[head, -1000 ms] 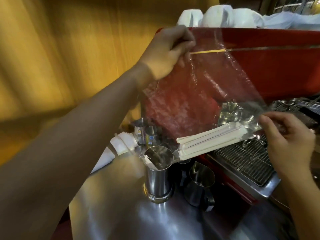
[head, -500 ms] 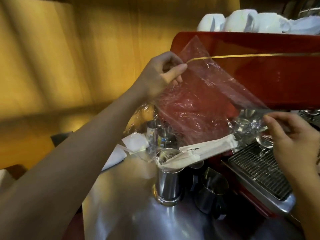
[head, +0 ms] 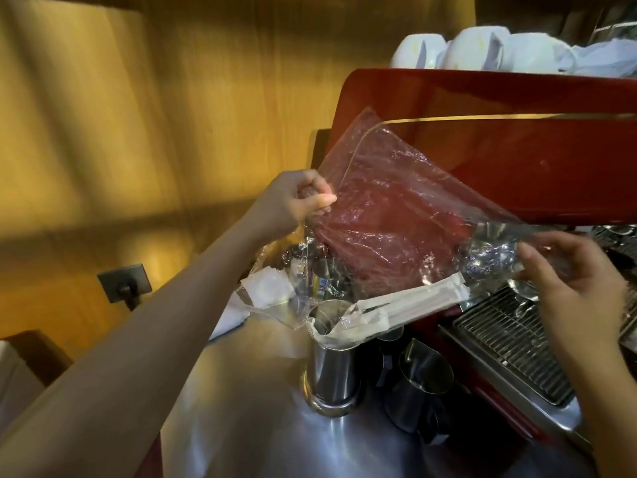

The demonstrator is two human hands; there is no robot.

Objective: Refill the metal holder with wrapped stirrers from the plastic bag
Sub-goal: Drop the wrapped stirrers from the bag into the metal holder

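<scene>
A clear plastic bag (head: 389,215) hangs tilted over the counter, its low corner at the mouth of the metal holder (head: 332,367). My left hand (head: 296,198) pinches the bag's left edge. My right hand (head: 572,281) grips the bag's right end, held higher. Several white paper-wrapped stirrers (head: 406,308) lie inside the bag along its lower edge, sloping down to the left. Their lower ends reach over the holder's rim, still inside the plastic. The holder is a shiny steel cup standing upright on the steel counter.
A red espresso machine (head: 517,160) stands behind the bag, with white cups (head: 472,51) on top and a drip grate (head: 513,343) at right. A steel milk jug (head: 420,388) stands right of the holder. White folded cloths (head: 265,291) and small steel vessels lie behind it.
My left hand has dropped lower with the bag's edge. The stirrers have slid down the bag to the left, and their ends now rest over the holder's mouth.
</scene>
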